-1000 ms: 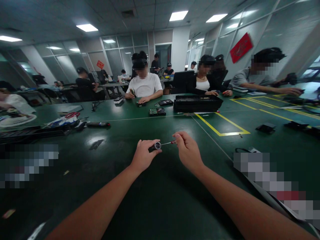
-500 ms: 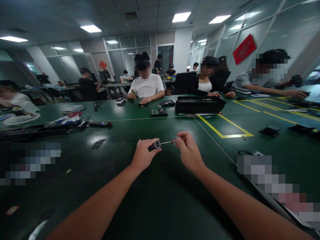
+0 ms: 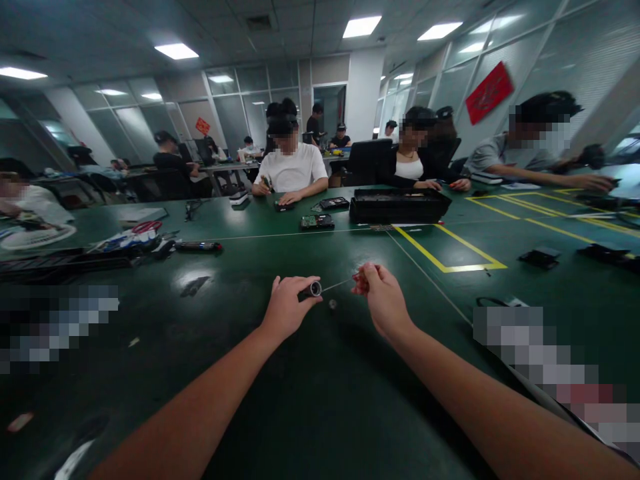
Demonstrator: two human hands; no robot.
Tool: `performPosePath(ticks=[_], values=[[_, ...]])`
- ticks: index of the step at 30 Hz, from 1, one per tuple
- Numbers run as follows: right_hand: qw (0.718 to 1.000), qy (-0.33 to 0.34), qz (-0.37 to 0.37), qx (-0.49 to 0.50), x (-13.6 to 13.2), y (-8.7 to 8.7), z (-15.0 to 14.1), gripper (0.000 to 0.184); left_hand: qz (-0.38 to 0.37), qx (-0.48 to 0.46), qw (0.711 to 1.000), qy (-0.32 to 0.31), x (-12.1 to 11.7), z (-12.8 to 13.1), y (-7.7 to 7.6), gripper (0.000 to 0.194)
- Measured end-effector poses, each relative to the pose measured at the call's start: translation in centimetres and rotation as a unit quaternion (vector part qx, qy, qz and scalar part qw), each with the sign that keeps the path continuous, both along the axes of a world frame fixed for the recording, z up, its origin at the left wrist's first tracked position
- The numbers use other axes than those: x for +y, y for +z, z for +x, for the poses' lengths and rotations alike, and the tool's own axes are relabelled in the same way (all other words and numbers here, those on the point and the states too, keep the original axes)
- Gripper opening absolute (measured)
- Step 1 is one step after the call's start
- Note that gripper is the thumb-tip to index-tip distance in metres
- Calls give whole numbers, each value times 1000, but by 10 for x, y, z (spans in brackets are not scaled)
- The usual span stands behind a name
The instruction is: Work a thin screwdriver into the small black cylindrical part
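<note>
My left hand (image 3: 285,308) is closed round a small black cylinder with a silver ring end (image 3: 311,290), held just above the green table (image 3: 300,400). My right hand (image 3: 381,299) pinches the red handle of a thin screwdriver (image 3: 350,283), its metal shaft pointing left at the cylinder's end. A tiny round part (image 3: 332,304) lies on the table between my hands.
Several people sit along the far side of the table. A black tray (image 3: 397,205), a circuit board (image 3: 316,222) and small black parts lie there. Tools and scissors (image 3: 145,230) are at the left. Yellow tape lines (image 3: 450,250) mark the right.
The screwdriver tip has drawn back a little from the cylinder, and a tiny round part now lies on the table between my hands. My hands have stayed in nearly the same place.
</note>
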State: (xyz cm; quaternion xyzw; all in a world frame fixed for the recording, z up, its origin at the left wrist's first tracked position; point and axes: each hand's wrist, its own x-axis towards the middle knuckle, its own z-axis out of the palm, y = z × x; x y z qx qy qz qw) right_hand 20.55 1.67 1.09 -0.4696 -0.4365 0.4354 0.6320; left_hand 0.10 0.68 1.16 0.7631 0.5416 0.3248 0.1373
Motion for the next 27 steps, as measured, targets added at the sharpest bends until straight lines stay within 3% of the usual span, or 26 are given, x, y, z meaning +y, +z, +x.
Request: performPosePath(ticks=[4,8,13,16,21,24,27], values=[[998,-29,27,-46,-4,4,1,29,1,-36,999,8,0,-2,2,34],[997,-64,37,-32,3,5,6,28,2,-124,992,21,-1,0,7,32],[994,-98,26,-35,10,6,11,28,-63,-221,973,6,3,11,14,39],[994,-100,34,-33,7,9,11,28,-99,-157,982,-18,7,22,20,27],[994,-89,58,-29,4,11,9,28,-95,59,988,-105,23,48,26,14],[994,-81,66,-28,6,8,10,27,-86,167,976,-110,38,62,22,23],[994,-76,68,-26,8,6,11,28,-99,211,966,-109,51,71,16,28]])
